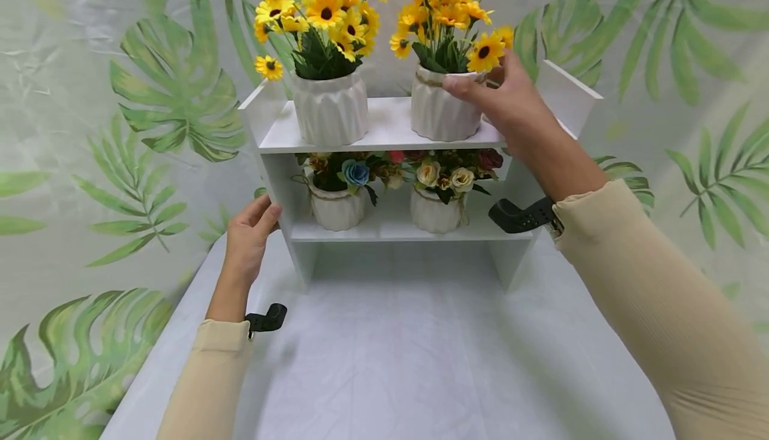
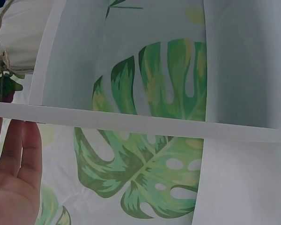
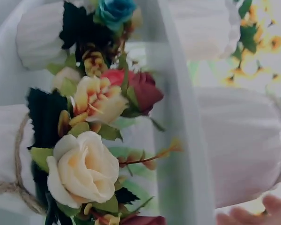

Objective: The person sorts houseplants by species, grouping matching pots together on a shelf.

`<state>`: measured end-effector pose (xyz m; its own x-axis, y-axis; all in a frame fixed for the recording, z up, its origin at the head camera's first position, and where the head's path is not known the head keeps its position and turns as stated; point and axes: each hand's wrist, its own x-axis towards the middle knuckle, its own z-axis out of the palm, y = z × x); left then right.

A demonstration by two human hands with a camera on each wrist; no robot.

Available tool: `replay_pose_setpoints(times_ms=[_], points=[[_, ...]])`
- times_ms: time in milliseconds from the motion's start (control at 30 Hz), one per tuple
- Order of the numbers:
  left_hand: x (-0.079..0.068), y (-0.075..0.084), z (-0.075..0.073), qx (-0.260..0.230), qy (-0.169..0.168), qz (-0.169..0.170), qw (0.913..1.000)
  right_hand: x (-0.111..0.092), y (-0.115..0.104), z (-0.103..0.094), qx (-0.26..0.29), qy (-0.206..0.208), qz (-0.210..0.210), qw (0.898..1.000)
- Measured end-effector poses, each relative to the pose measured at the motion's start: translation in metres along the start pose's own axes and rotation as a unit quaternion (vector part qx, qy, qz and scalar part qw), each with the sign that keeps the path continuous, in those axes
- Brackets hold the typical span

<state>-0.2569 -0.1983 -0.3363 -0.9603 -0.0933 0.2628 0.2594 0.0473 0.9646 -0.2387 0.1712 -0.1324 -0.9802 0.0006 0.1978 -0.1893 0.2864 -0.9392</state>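
Note:
On the white shelf's (image 1: pixel 384 127) top board stands a white ribbed flower pot (image 1: pixel 443 109) of yellow daisies, at the right. My right hand (image 1: pixel 519 109) grips that pot near its rim, thumb across the front; its other fingers are partly hidden behind pot and blooms. In the right wrist view, blurred fingertips (image 3: pixel 241 216) show beside the pot (image 3: pixel 248 140). A matching daisy pot (image 1: pixel 332 111) stands to its left. My left hand (image 1: pixel 249 236) touches the shelf's left side panel with fairly straight fingers, which the left wrist view shows against the panel's edge (image 2: pixel 131 121).
Two smaller white pots stand on the lower board, one with a blue rose (image 1: pixel 356 173), one with cream roses (image 1: pixel 462 179). The shelf stands on a white-covered table (image 1: pixel 384 360). Behind hangs a leaf-print cloth (image 1: pixel 174 86). Upright end panels (image 1: pixel 567 96) flank the top board.

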Motion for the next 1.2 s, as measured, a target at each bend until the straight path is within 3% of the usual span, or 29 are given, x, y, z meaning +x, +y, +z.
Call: replay_pose_setpoints(times_ms=[200, 333, 433, 467, 567, 633, 700, 800, 967, 1067, 1133, 1200], points=[[-0.002, -0.002, -0.002, -0.005, 0.012, 0.005, 0.9999, -0.042, 0.014, -0.008, -0.046, 0.119, -0.06, 0.99], [-0.001, -0.002, 0.002, -0.017, 0.009, 0.021, 0.9996, -0.076, 0.048, -0.022, 0.062, 0.146, -0.114, 0.981], [0.002, -0.001, 0.005, -0.017, 0.001, 0.03, 0.9994, -0.101, 0.088, -0.035, 0.139, 0.123, -0.145, 0.972], [0.002, -0.001, 0.006, -0.018, -0.001, 0.031, 0.9994, -0.108, 0.103, -0.038, 0.132, 0.115, -0.149, 0.973], [0.002, -0.002, 0.008, -0.016, 0.002, 0.031, 0.9994, -0.13, 0.145, -0.044, 0.022, 0.081, -0.136, 0.987], [0.0, -0.002, 0.008, -0.012, 0.005, 0.027, 0.9995, -0.142, 0.17, -0.045, -0.069, 0.05, -0.112, 0.99], [-0.002, -0.001, 0.008, -0.006, 0.005, 0.021, 0.9997, -0.155, 0.191, -0.046, -0.152, 0.015, -0.085, 0.985], [-0.004, 0.0, 0.009, -0.009, 0.0, 0.018, 0.9998, -0.174, 0.215, -0.047, -0.214, -0.024, -0.067, 0.974], [-0.008, 0.003, 0.009, 0.0, 0.002, 0.01, 0.9999, -0.191, 0.243, -0.044, -0.257, -0.035, -0.072, 0.963], [-0.017, 0.007, 0.005, 0.034, -0.002, -0.017, 0.9993, -0.197, 0.259, -0.039, -0.294, -0.014, -0.118, 0.948], [-0.03, 0.01, 0.004, 0.072, 0.004, -0.042, 0.9965, -0.2, 0.27, -0.035, -0.328, 0.007, -0.159, 0.931], [-0.049, 0.01, 0.004, 0.132, 0.03, -0.04, 0.99, -0.202, 0.278, -0.03, -0.361, 0.026, -0.191, 0.912]])
